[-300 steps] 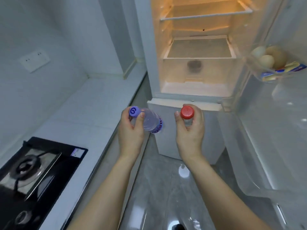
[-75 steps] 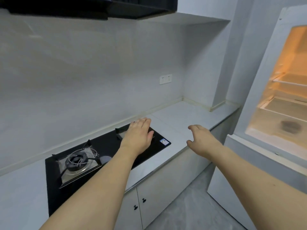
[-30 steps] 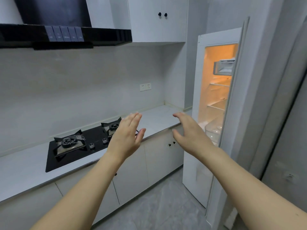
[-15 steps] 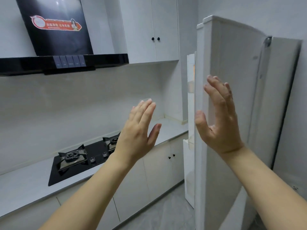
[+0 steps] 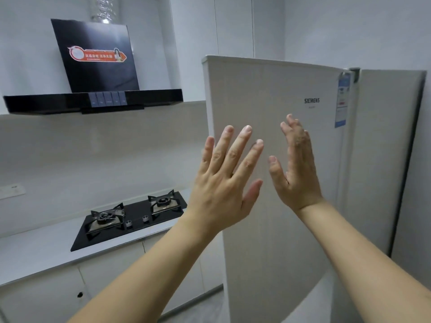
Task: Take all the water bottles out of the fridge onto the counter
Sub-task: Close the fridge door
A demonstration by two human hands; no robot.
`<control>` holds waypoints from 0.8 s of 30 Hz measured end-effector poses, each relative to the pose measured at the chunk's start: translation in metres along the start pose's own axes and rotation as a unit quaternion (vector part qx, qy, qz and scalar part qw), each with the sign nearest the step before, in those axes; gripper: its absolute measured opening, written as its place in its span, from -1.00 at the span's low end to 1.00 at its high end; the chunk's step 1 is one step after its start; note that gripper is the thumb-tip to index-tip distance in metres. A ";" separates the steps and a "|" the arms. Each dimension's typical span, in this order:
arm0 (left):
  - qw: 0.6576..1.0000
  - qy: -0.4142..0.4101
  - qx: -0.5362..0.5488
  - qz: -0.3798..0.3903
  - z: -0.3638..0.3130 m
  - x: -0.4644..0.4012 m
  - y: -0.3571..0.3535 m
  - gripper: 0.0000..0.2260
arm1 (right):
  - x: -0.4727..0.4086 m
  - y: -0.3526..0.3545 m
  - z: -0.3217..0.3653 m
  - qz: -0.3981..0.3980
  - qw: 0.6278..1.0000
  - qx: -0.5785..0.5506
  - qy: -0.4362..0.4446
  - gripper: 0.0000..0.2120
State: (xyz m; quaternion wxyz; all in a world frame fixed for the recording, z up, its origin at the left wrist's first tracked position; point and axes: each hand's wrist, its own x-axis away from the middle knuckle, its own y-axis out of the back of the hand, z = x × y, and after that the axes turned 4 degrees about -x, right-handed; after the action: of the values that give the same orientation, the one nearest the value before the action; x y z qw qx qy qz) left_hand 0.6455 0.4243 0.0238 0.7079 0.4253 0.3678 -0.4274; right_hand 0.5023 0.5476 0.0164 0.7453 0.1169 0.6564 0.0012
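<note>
The grey fridge door (image 5: 275, 94) fills the middle and right of the head view, showing its outer face with a brand name; the fridge's inside is hidden behind it. My right hand (image 5: 296, 169) is raised with straight fingers against or just before the door's face; contact is unclear. My left hand (image 5: 224, 180) is up beside it with fingers spread, holding nothing. No water bottle is visible. The white counter (image 5: 35, 250) runs along the left wall.
A black two-burner gas hob (image 5: 133, 217) sits in the counter, with a black range hood (image 5: 93, 101) above it. White cabinets (image 5: 112, 271) stand below the counter. A wall socket (image 5: 11, 191) is at far left. The fridge body (image 5: 387, 159) stands at right.
The fridge door has swung further toward the fridge and now hides the lit inside. Both hands have risen and moved right in front of the door; ten seconds ago each held a bottle.
</note>
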 end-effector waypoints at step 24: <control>0.984 0.054 -0.157 0.059 0.062 0.008 -0.084 -0.41 | -0.026 -0.080 -0.066 0.107 0.991 0.063 0.055 -0.34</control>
State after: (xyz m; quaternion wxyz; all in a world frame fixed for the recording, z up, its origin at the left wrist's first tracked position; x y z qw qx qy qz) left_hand 0.5806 0.3420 0.0157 0.7691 0.3520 0.4423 -0.2982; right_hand 0.4215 0.4768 0.0208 0.6947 0.2328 0.6790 0.0465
